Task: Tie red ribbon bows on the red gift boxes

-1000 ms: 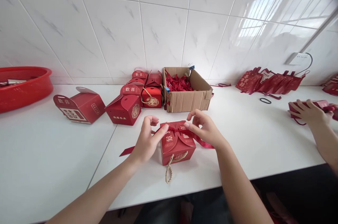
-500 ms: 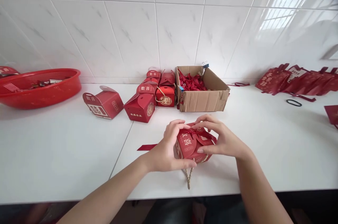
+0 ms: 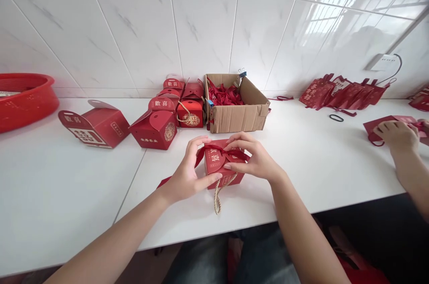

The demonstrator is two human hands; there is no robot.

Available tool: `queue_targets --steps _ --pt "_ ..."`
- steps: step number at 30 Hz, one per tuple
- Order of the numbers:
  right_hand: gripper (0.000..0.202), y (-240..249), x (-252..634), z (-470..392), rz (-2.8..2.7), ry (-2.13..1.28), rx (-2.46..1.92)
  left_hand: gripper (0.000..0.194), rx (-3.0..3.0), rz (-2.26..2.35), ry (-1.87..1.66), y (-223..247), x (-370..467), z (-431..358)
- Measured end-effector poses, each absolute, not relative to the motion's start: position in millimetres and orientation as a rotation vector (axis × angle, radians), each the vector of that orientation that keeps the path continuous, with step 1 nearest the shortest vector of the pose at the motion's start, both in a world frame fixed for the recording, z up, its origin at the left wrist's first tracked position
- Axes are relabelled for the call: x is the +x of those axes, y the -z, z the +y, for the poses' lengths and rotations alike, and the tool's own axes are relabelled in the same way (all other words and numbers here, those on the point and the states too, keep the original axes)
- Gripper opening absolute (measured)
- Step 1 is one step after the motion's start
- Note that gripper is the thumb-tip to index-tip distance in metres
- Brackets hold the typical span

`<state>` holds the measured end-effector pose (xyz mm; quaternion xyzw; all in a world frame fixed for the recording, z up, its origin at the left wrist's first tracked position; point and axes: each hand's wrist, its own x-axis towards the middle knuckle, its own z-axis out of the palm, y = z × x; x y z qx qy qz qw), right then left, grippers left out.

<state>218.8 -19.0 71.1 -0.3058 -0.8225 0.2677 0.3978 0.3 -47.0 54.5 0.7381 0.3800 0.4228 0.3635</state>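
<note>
A small red gift box (image 3: 214, 165) with gold lettering sits on the white table between my hands. Across its top runs a red ribbon (image 3: 219, 148), crossed or knotted near the middle, with a tail reaching out to the left. A twisted gold cord (image 3: 217, 201) hangs from the box's front onto the table. My left hand (image 3: 189, 170) curves round the left side, index finger at the ribbon and thumb by the front edge. From the right, my right hand (image 3: 253, 156) has its fingers closed at the ribbon, thumb resting on the lid. The fingertips' exact hold is partly hidden.
Behind stands a cardboard box (image 3: 236, 119) of red ribbons. Left of it are several red gift boxes (image 3: 156, 130), an open-topped one (image 3: 107, 125) and a red basin (image 3: 30, 101). Red bags (image 3: 335, 92) lie right. A co-worker's hand (image 3: 398, 136) holds another box.
The view has swung to the right, bringing a co-worker's hands in at the right edge. The ribbon's left part now stands raised in a curve beside my left fingers.
</note>
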Motion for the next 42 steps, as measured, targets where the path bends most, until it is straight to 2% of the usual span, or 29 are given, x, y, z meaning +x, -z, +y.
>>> queue_targets --steps 4,8,13,16,19,24,30,42 --pt "0.029 -72 219 -19 -2.083 -0.693 -0.764 0.064 1.910 0.983 -1.095 -55 1 -47" --pt "0.040 -68 223 -14 -1.979 -0.729 -0.903 0.066 1.793 1.037 -1.102 -56 3 -45" --pt "0.053 -59 231 -2 -1.707 -0.875 -1.356 0.039 1.413 1.356 -1.191 -61 2 -36" --pt "0.059 -60 233 -3 -1.832 -1.066 -1.409 0.037 1.286 1.288 -1.002 -66 -1 -32" --pt "0.059 -67 234 -8 -1.925 -1.205 -1.362 0.041 1.244 1.091 -0.904 -70 -3 -31" --pt "0.055 -73 238 -12 -1.875 -1.324 -1.205 0.038 1.208 0.914 -0.980 -71 -4 -32" --pt "0.041 -73 241 -10 -1.811 -1.528 -1.011 0.032 1.204 0.883 -1.003 -73 -5 -33" --pt "0.036 -66 239 0 -1.671 -1.576 -0.863 0.027 0.914 0.777 -1.023 -69 -15 -24"
